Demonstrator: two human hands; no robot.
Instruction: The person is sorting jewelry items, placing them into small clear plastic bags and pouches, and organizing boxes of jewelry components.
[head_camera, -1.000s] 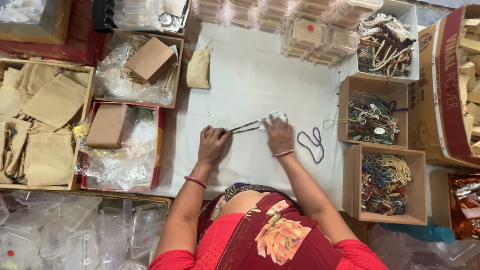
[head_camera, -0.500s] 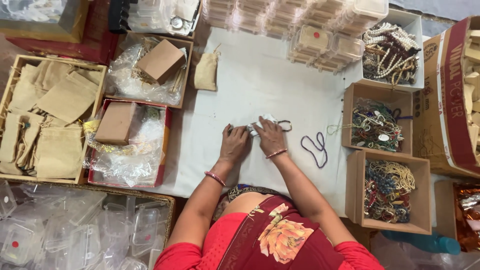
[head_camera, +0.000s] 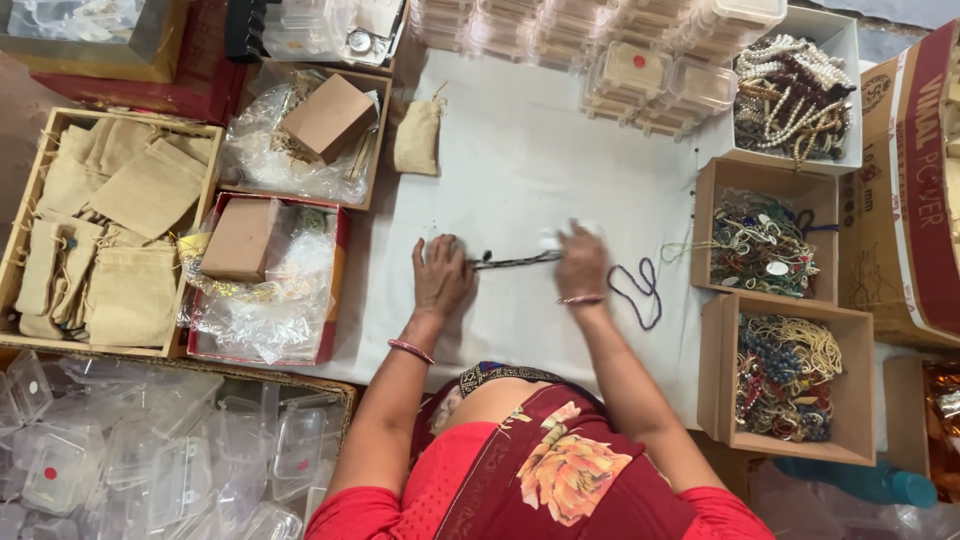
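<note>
The dark bead string (head_camera: 515, 261) lies flat on the white table (head_camera: 520, 160), pulled out in a line between the 2 hands. Half a sec ago the hands were close together w/ the string bunched up; now they've moved apart & the string is stretched straight. So it looks like it's being laid out long, not picked up.

Left hand (head_camera: 441, 277) presses palm-down on the left end, fingers spread a bit & flat, not closed in a fist. Right hand (head_camera: 581, 264) is on the right end; it's blurry, so can't tell if the fingers pinch the string or just push on it. Something small & white sits under it, too fuzzy to name.

Just right of that hand is a purple cord loop (head_camera: 640, 290) lying loose. Further right are open cardboard boxes of necklaces (head_camera: 770, 245). Up top are stacked clear plastic boxes (head_camera: 640, 70). A small tan pouch (head_camera: 416, 137) lies on the table, & a tray of more tan pouches (head_camera: 110, 230) is far left.
</note>
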